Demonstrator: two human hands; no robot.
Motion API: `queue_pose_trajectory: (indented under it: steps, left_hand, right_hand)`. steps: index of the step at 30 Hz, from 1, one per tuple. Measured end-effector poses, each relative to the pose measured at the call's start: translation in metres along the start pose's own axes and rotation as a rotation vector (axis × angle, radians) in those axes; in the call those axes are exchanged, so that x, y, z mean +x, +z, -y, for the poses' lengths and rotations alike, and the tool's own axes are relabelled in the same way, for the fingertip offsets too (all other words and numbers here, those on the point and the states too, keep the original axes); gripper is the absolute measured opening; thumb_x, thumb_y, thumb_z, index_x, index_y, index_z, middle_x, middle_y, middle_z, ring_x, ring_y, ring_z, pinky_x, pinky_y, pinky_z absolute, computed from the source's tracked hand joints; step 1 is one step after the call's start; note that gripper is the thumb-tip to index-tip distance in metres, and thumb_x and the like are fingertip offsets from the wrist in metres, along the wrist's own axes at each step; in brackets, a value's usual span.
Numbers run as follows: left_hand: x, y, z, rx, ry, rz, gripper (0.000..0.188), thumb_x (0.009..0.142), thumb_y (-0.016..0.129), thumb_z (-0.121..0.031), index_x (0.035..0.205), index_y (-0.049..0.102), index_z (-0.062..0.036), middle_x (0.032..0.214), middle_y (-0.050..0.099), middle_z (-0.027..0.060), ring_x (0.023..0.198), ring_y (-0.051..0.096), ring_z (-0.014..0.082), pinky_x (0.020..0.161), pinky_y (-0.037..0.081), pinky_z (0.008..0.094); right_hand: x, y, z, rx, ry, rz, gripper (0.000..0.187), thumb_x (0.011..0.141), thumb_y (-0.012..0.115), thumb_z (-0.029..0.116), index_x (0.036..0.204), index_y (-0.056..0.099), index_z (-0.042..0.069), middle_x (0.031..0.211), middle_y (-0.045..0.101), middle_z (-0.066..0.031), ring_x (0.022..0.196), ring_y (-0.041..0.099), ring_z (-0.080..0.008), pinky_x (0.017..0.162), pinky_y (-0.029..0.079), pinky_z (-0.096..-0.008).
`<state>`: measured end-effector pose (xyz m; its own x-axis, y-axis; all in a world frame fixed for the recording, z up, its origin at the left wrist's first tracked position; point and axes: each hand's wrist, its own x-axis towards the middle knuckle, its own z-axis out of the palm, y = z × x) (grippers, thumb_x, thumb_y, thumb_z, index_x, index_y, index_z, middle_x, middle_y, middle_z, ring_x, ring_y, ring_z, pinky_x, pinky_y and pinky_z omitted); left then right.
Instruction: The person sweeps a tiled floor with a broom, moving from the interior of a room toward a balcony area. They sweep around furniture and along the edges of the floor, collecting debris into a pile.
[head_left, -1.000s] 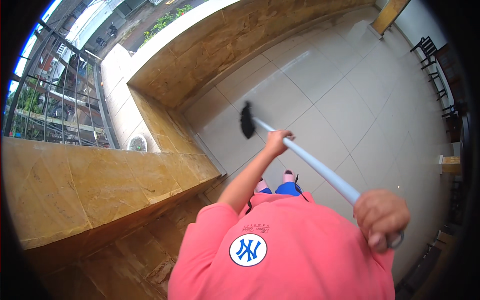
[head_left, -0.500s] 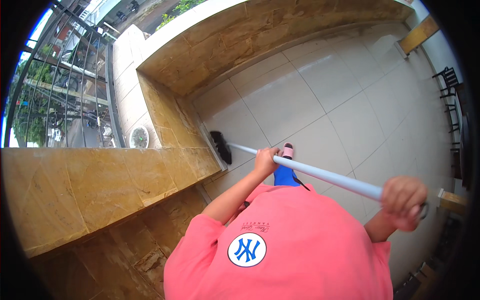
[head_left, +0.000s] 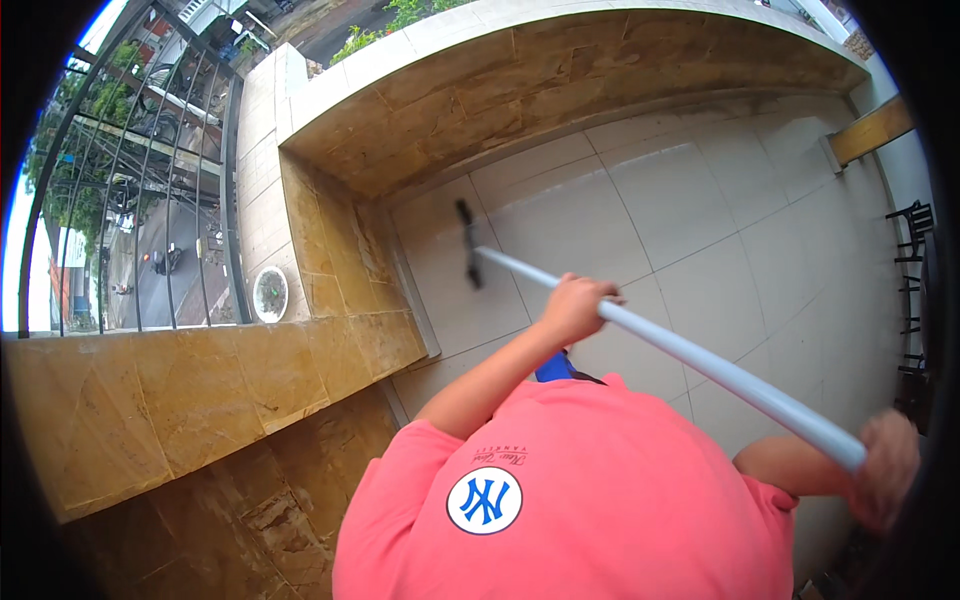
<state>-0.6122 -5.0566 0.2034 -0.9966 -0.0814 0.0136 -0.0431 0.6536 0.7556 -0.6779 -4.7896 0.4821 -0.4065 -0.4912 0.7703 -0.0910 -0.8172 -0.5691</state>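
From my remote view, I see the left hand [head_left: 580, 308] with fingers clamped partway along a broom [head_left: 720, 370] and the right hand [head_left: 885, 470] clamped, blurred, near its top end — well apart, likely for leverage — the dark brush [head_left: 469, 237] over tiled floor [head_left: 640, 225] near the stone wall [head_left: 345, 240].

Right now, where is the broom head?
In the head view, the broom head is just above mid-picture, over the pale floor, right of the left stone wall and up-left of the left hand.
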Motion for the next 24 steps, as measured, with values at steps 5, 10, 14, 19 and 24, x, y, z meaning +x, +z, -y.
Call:
queue_pose_trajectory:
  steps: [5, 10, 14, 19, 24]
  left_hand:
    - [-0.017, 0.012, 0.141, 0.271, -0.263, 0.055, 0.011, 0.075, 0.061, -0.025, 0.077, 0.065, -0.0144, 0.072, 0.064, 0.0069, 0.072, 0.061, 0.0263, 0.063, 0.043, 0.0402]
    - [0.023, 0.066, 0.130, 0.125, -0.200, 0.078, 0.015, 0.069, 0.062, -0.018, 0.084, 0.066, -0.0190, 0.079, 0.065, 0.0059, 0.082, 0.060, 0.0264, 0.071, 0.042, 0.0419]
    - [0.075, 0.090, 0.066, -0.019, 0.020, 0.009, 0.009, 0.074, 0.059, -0.019, 0.080, 0.063, -0.0136, 0.070, 0.062, 0.0072, 0.075, 0.059, 0.0265, 0.069, 0.040, 0.0404]
    - [0.079, 0.024, -0.010, 0.017, 0.096, 0.136, 0.009, 0.074, 0.059, -0.019, 0.082, 0.062, -0.0159, 0.067, 0.060, 0.0042, 0.074, 0.058, 0.0228, 0.078, 0.037, 0.0364]
    - [0.059, -0.040, 0.061, 0.170, 0.045, 0.102, 0.015, 0.076, 0.062, -0.027, 0.085, 0.064, -0.0152, 0.069, 0.061, 0.0084, 0.072, 0.059, 0.0274, 0.069, 0.044, 0.0393]
  right_hand:
    - [-0.057, -0.004, -0.125, -0.166, 0.349, -0.455, 0.023, 0.077, 0.055, 0.007, 0.058, 0.042, 0.007, 0.053, 0.044, -0.0039, 0.046, 0.042, -0.0152, 0.048, 0.038, -0.0315]
    - [-0.023, 0.005, -0.101, -0.387, 0.409, -0.198, 0.017, 0.075, 0.056, 0.003, 0.060, 0.047, 0.002, 0.053, 0.049, -0.0049, 0.045, 0.046, -0.0169, 0.047, 0.041, -0.0306]
    - [0.017, 0.008, -0.076, -0.458, 0.244, 0.205, 0.012, 0.071, 0.063, 0.003, 0.063, 0.054, 0.002, 0.052, 0.050, -0.0043, 0.042, 0.050, -0.0168, 0.041, 0.042, -0.0265]
    - [0.036, -0.023, 0.005, -0.221, 0.039, 0.451, 0.017, 0.069, 0.075, 0.018, 0.068, 0.062, 0.008, 0.058, 0.059, -0.0032, 0.056, 0.061, -0.0119, 0.055, 0.049, -0.0203]
    - [0.009, -0.015, -0.056, -0.060, -0.011, -0.162, 0.016, 0.070, 0.069, 0.007, 0.061, 0.055, 0.007, 0.053, 0.050, -0.0033, 0.048, 0.052, -0.0156, 0.043, 0.043, -0.0263]
